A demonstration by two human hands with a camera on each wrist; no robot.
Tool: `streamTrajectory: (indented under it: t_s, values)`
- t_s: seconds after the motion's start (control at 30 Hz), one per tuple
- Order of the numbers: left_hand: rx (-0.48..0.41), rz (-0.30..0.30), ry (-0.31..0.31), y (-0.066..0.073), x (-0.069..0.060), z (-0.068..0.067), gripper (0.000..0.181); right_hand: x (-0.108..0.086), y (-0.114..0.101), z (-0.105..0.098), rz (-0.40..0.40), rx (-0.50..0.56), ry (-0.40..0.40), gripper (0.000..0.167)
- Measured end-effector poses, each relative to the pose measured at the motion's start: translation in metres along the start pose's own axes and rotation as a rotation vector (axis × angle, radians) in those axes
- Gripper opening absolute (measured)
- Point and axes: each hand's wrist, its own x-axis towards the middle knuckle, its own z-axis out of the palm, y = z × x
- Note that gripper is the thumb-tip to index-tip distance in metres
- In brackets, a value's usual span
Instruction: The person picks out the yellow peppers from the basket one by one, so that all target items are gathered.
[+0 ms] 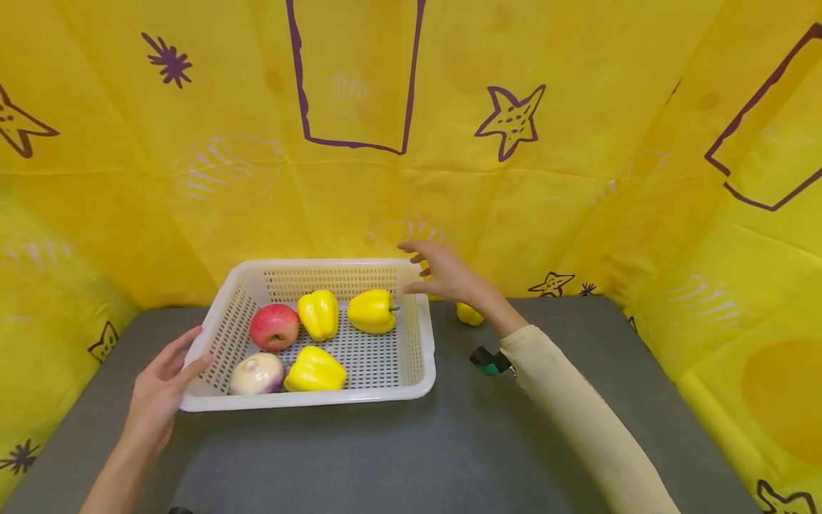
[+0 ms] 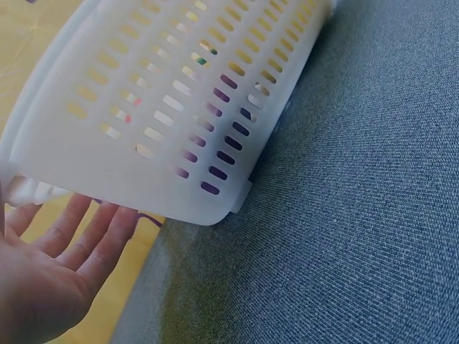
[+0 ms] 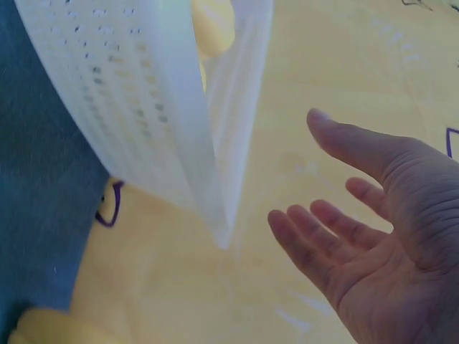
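A white perforated basket (image 1: pixel 424 371) holds a red apple (image 1: pixel 275 327), a white and purple round vegetable (image 1: pixel 257 374) and several yellow bell peppers (image 1: pixel 317 315). At the basket's left end is my left hand (image 1: pixel 156 391), its thumb over the rim and its fingers along the outer side; in the left wrist view the fingers (image 2: pixel 107 236) reach behind the rim. My right hand (image 1: pixel 443 273) hovers by the back right corner, fingers spread and slightly bent, holding nothing. The right wrist view shows a gap between this hand (image 3: pixel 380 236) and the basket rim (image 3: pixel 190 107).
Another yellow pepper (image 1: pixel 469 314) lies on the grey table (image 1: pixel 385 457) right of the basket, partly behind my right forearm. A black and teal object (image 1: pixel 489 362) is by the right sleeve. Yellow patterned cloth (image 1: pixel 578 178) stands behind and at both sides.
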Motion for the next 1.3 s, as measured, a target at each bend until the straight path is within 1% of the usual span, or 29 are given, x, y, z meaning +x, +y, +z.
streamTrajectory:
  t_s: [0.07, 0.17, 0.3, 0.47, 0.73, 0.83, 0.93, 1.1, 1.23, 1.3]
  values:
    - [-0.016, 0.003, -0.001, -0.001, 0.000, 0.000, 0.066, 0.004, -0.002, 0.006, 0.006, 0.007, -0.007, 0.078]
    - [-0.058, 0.014, -0.009, -0.001, 0.000, -0.001, 0.065, 0.010, -0.003, 0.015, -0.012, -0.019, -0.017, 0.078]
    - [-0.100, 0.024, -0.021, -0.001, 0.001, 0.000, 0.064, 0.016, -0.003, 0.025, -0.038, -0.108, -0.024, 0.076]
    - [-0.103, 0.023, -0.023, -0.001, 0.001, 0.001, 0.064, 0.023, 0.000, 0.035, -0.016, -0.207, -0.060, 0.079]
    - [-0.104, 0.018, -0.020, -0.001, 0.000, 0.002, 0.063, 0.033, 0.002, 0.052, 0.050, -0.237, -0.162, 0.086]
    - [-0.103, 0.016, -0.021, 0.000, 0.000, 0.002, 0.063, 0.034, 0.001, 0.058, 0.068, -0.238, -0.182, 0.089]
    - [-0.098, 0.015, -0.018, 0.000, 0.000, 0.003, 0.063, 0.036, -0.001, 0.063, 0.105, -0.256, -0.193, 0.090]
    - [-0.082, 0.018, -0.008, 0.000, 0.000, 0.002, 0.063, 0.039, -0.006, 0.070, 0.188, -0.339, -0.238, 0.094]
    - [-0.105, 0.028, -0.013, 0.000, 0.000, 0.001, 0.062, 0.040, -0.009, 0.078, 0.218, -0.416, -0.293, 0.096]
    - [-0.118, 0.031, -0.019, -0.001, 0.000, 0.000, 0.061, 0.041, -0.009, 0.082, 0.228, -0.458, -0.306, 0.097]
